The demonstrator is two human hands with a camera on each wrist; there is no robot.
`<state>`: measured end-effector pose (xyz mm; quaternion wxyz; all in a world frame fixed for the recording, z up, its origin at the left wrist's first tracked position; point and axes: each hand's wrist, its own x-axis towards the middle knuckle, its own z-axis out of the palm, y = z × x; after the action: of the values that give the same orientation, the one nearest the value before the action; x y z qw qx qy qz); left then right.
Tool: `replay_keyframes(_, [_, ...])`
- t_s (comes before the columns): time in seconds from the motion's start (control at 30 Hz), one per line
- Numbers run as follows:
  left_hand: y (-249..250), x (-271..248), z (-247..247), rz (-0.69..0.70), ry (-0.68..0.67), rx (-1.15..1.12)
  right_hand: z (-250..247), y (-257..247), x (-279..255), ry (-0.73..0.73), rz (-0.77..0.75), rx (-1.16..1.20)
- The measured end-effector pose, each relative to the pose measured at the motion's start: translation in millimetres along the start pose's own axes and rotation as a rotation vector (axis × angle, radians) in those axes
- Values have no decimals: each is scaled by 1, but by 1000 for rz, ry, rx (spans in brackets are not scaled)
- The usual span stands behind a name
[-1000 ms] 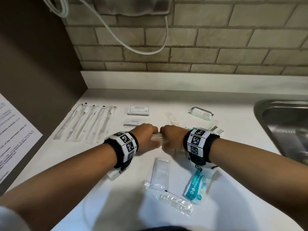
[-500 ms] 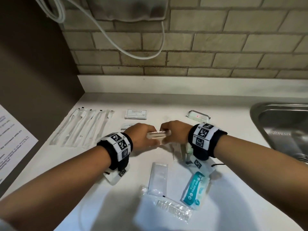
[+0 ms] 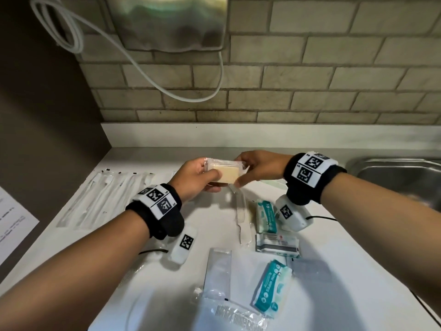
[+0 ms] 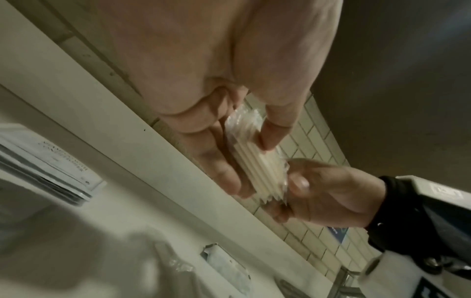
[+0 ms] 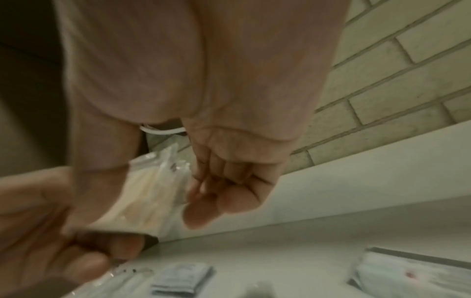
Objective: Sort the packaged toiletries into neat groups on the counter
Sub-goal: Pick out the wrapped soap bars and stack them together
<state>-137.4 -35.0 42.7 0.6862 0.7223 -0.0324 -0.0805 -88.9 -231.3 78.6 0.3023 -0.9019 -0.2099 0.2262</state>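
A small clear packet of cream-coloured sticks [image 3: 224,173] is held up above the white counter [image 3: 334,271], between both hands. My left hand [image 3: 210,180] grips its left end, thumb on top and fingers beneath; the left wrist view shows that pinch on the packet [image 4: 257,161]. From the other side my right hand [image 3: 241,173] pinches the right end. In the right wrist view the packet [image 5: 153,191] sits between the thumb and curled fingers [image 5: 216,197]. Sorted wrapped toothbrushes [image 3: 107,197] lie in a row at the left.
Loose below the hands lie a wrapped comb [image 3: 243,218], two teal wipes packs [image 3: 267,213] [image 3: 269,287], a grey-white packet [image 3: 276,242], a clear sachet [image 3: 218,271] and a barcoded packet [image 3: 236,314]. A steel sink [image 3: 401,177] is at the right, a printed sheet [image 3: 14,230] at the left.
Both hands have risen from the counter with the packet between them and turned it flat side up. The view has tilted upward.
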Motion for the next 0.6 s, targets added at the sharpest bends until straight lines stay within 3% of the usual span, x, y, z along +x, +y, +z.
replay_keyframes(0.2, [-8, -3, -16, -33, 76, -10, 37, 25, -2, -86, 168, -552])
replay_keyframes(0.6, [-18, -5, -13, -72, 53, 73, 58, 42, 10, -79, 276, -577])
